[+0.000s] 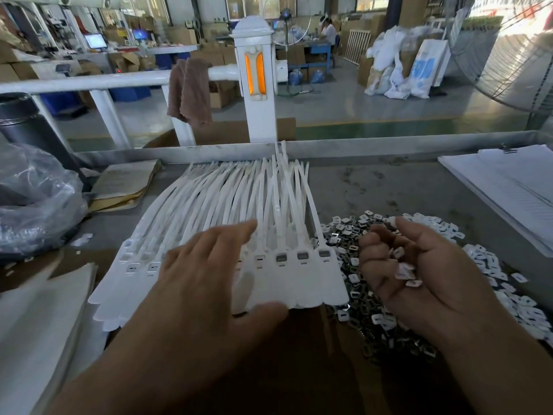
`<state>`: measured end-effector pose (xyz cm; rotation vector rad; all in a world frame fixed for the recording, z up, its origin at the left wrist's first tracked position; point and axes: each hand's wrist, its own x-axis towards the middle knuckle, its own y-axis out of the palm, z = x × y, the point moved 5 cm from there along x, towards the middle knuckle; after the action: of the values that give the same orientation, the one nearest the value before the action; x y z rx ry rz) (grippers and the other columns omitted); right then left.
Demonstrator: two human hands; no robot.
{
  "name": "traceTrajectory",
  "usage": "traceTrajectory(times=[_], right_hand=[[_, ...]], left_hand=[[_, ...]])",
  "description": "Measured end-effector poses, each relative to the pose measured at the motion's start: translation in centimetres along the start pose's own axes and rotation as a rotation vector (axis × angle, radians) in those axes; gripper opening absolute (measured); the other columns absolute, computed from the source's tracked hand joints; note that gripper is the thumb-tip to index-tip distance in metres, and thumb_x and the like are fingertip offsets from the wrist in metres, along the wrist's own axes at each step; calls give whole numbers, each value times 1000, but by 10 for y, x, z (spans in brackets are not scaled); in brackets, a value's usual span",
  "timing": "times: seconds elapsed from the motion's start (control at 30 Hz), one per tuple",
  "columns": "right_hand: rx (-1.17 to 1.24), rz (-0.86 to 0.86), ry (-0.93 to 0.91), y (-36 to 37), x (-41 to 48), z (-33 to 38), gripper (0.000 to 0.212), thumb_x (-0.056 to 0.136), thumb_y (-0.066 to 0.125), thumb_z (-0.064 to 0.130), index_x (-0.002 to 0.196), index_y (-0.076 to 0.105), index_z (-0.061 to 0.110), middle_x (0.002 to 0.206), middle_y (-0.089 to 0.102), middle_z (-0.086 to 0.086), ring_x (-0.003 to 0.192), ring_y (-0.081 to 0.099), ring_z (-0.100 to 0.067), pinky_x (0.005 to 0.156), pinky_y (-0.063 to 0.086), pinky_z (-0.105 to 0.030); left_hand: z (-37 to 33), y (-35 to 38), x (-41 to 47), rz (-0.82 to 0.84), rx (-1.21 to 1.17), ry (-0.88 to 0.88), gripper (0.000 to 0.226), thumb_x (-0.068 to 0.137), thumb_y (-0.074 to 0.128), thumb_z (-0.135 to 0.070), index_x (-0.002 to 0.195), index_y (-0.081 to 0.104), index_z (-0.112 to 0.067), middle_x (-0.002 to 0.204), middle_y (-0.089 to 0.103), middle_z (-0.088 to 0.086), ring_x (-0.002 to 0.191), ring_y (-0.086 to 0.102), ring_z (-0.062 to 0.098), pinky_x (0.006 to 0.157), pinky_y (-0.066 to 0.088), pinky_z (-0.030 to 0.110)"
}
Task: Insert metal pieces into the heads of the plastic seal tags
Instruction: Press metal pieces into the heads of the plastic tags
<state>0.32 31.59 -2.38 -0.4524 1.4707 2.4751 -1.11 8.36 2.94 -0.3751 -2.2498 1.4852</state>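
Observation:
A fanned row of white plastic seal tags (302,283) lies on the grey table, heads toward me and tails pointing away. Three heads at the right end show grey metal in their slots. My left hand (206,274) lies flat on the middle of the row, fingers straight and spread. To the right spreads a heap of small metal pieces (353,298), some silver, some white-faced. My right hand (419,274) hovers over that heap, palm up and cupped, holding several metal pieces in its curled fingers.
A crumpled clear plastic bag (36,202) and a dark cylinder sit at the left. Brown paper (125,184) lies behind it. White sheets (514,187) with a clip lie at the right. A raised metal rim (389,145) bounds the table's far side. White cardboard lies at my near left.

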Motion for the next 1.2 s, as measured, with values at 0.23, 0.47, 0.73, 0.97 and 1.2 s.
traceTrajectory(times=[0.23, 0.47, 0.73, 0.97, 1.2], right_hand=[[64, 36, -104, 8, -5, 3, 50, 98, 53, 35, 107, 60, -13, 105, 68, -35, 88, 71, -47, 59, 61, -46], [4, 106, -79, 13, -11, 3, 63, 97, 48, 47, 118, 58, -13, 109, 68, -35, 91, 72, -44, 63, 62, -49], [-71, 262, -33, 17, -13, -1, 64, 85, 51, 48, 99, 74, -10, 109, 70, -26, 85, 72, -32, 74, 61, -45], [-72, 261, -4, 14, -10, -2, 65, 88, 52, 46, 114, 63, -12, 110, 68, -26, 87, 70, -32, 80, 61, -44], [-103, 304, 21, 15, -11, -5, 61, 95, 43, 44, 102, 74, -9, 102, 72, -26, 87, 74, -32, 70, 60, -40]], left_hand=[[-53, 1, 17, -254, -84, 150, 53, 83, 36, -71, 124, 47, -41, 124, 46, -22, 108, 45, -3, 86, 43, 25], [-87, 29, 46, -194, -36, 206, 29, 92, 47, -46, 117, 58, -34, 123, 50, -12, 113, 44, 7, 97, 41, 36], [-96, 37, 57, -170, 13, 186, 33, 95, 41, -42, 123, 58, -37, 133, 51, -6, 123, 43, 15, 101, 37, 40], [-95, 40, 58, -146, -83, 220, 22, 92, 47, -38, 105, 65, -34, 121, 56, -13, 113, 47, 10, 94, 38, 36], [-95, 45, 57, -101, -88, 247, 20, 90, 52, -38, 106, 64, -36, 125, 54, -11, 116, 46, 10, 96, 35, 33]])
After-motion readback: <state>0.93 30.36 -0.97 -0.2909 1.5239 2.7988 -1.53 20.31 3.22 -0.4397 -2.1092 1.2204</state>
